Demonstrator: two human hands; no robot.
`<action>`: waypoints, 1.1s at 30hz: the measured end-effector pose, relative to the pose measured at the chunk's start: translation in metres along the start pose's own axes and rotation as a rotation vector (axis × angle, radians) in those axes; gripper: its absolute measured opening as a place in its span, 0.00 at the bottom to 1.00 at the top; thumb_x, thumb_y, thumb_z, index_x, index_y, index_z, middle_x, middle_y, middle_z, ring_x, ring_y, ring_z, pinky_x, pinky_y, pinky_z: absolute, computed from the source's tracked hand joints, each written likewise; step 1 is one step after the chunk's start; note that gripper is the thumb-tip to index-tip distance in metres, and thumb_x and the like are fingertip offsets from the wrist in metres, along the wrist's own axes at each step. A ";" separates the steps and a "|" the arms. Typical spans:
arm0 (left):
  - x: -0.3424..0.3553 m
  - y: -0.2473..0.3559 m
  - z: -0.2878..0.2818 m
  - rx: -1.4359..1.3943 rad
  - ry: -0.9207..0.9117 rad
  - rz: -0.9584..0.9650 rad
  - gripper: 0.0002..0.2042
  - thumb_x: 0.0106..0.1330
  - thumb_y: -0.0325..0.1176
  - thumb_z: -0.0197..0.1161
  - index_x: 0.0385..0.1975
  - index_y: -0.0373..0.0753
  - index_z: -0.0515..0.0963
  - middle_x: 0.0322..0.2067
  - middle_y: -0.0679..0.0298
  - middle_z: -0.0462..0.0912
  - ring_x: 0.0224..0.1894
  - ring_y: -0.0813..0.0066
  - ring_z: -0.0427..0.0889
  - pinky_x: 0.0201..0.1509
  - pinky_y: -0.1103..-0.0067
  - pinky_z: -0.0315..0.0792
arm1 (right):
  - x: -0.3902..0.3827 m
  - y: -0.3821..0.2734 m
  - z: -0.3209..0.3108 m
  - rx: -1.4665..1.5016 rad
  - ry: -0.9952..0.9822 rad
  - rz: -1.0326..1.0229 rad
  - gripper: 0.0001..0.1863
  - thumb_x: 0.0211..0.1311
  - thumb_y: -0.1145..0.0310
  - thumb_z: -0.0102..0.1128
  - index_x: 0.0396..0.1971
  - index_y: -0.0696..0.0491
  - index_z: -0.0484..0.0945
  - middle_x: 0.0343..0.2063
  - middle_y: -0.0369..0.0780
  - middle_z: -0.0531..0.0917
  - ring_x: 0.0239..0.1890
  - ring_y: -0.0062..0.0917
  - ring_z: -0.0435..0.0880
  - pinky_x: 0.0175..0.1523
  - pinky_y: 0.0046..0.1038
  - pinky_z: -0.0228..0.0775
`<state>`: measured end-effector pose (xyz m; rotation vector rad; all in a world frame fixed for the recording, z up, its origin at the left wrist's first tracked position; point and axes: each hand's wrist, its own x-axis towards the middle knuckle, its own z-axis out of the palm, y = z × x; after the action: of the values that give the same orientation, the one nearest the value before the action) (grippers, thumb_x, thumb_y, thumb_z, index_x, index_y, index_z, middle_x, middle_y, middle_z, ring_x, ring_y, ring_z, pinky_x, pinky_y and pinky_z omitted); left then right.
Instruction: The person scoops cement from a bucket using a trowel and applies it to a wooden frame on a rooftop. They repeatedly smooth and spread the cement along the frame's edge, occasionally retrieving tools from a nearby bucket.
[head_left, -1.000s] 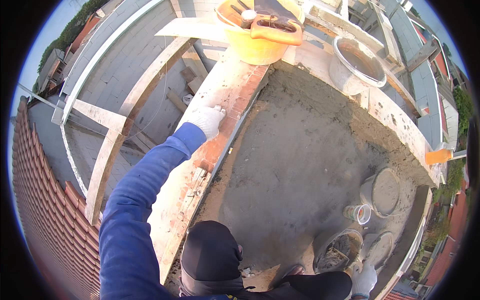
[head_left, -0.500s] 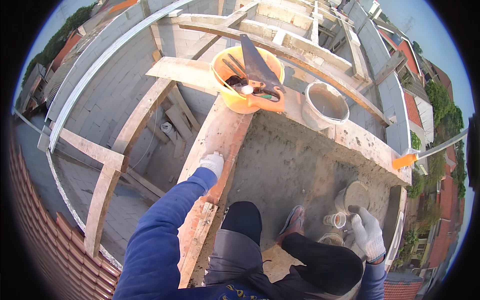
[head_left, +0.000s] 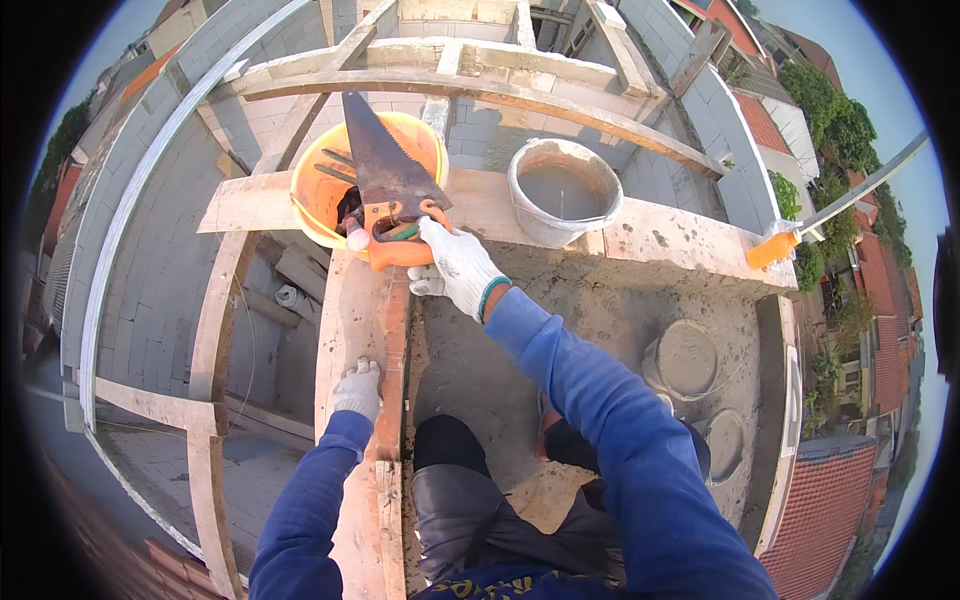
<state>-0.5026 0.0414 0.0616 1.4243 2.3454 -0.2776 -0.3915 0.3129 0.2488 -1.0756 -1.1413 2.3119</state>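
My right hand, in a white knit glove, reaches forward to the orange handle of a handsaw. Its fingers are bent around the handle's near right side, partly hidden by the hand itself. Dark blade upward, the saw leans in a yellow bucket among other tools, one of them green. On the wide wooden plank rests my left hand, also gloved. Its fingers are curled against the wood, and nothing shows in them.
A white bucket of grey mix stands right of the yellow one. Round mortar-filled containers sit in the concrete trough beside my legs. Left of the plank is a deep drop between block walls. An orange bottle-like object lies at the right corner.
My right hand has moved from beside the mortar containers up to the saw handle in the yellow bucket. My left hand stays on the plank, now nearer me. The view has shifted.
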 end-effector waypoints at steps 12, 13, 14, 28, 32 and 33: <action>-0.007 -0.008 -0.009 0.005 0.011 0.027 0.34 0.64 0.34 0.75 0.71 0.39 0.71 0.71 0.54 0.73 0.66 0.51 0.80 0.62 0.58 0.83 | -0.082 -0.170 -0.230 -0.057 0.212 -0.519 0.17 0.83 0.60 0.60 0.60 0.56 0.77 0.39 0.42 0.87 0.29 0.25 0.87 0.34 0.31 0.87; -0.010 -0.014 0.001 0.044 0.112 0.048 0.32 0.64 0.33 0.73 0.69 0.39 0.72 0.71 0.54 0.73 0.66 0.52 0.81 0.62 0.56 0.82 | -0.092 -0.162 -0.249 -0.083 0.311 -0.578 0.17 0.84 0.59 0.59 0.61 0.54 0.77 0.39 0.41 0.86 0.28 0.24 0.85 0.35 0.30 0.85; -0.006 -0.007 -0.005 -0.012 0.048 0.030 0.30 0.66 0.32 0.70 0.69 0.39 0.73 0.72 0.53 0.73 0.66 0.51 0.80 0.64 0.56 0.81 | -0.096 -0.157 -0.288 -0.079 0.395 -0.576 0.17 0.84 0.59 0.58 0.62 0.53 0.76 0.42 0.39 0.86 0.34 0.24 0.85 0.39 0.30 0.84; -0.020 0.001 -0.014 -0.155 0.026 -0.027 0.32 0.68 0.31 0.66 0.74 0.40 0.71 0.77 0.51 0.69 0.75 0.47 0.71 0.77 0.55 0.68 | 0.032 0.024 -0.496 -0.984 0.762 -0.479 0.32 0.75 0.50 0.68 0.63 0.59 0.72 0.57 0.51 0.82 0.54 0.40 0.85 0.56 0.38 0.82; -0.026 0.008 -0.004 -0.170 0.118 -0.064 0.33 0.68 0.36 0.69 0.74 0.38 0.70 0.77 0.49 0.68 0.79 0.43 0.65 0.82 0.52 0.60 | 0.040 0.030 -0.474 0.185 0.636 0.075 0.52 0.73 0.26 0.57 0.79 0.52 0.58 0.72 0.52 0.69 0.68 0.43 0.76 0.59 0.44 0.82; -0.029 0.012 -0.001 -0.222 0.155 -0.142 0.33 0.70 0.37 0.67 0.75 0.38 0.70 0.78 0.48 0.68 0.80 0.42 0.63 0.84 0.50 0.55 | 0.036 0.030 -0.467 0.171 0.637 0.071 0.52 0.73 0.26 0.57 0.79 0.52 0.59 0.71 0.51 0.70 0.66 0.42 0.77 0.57 0.44 0.83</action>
<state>-0.4805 0.0238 0.0749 1.2163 2.5147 0.0582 -0.0608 0.5606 0.0270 -1.6330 -0.6522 1.8426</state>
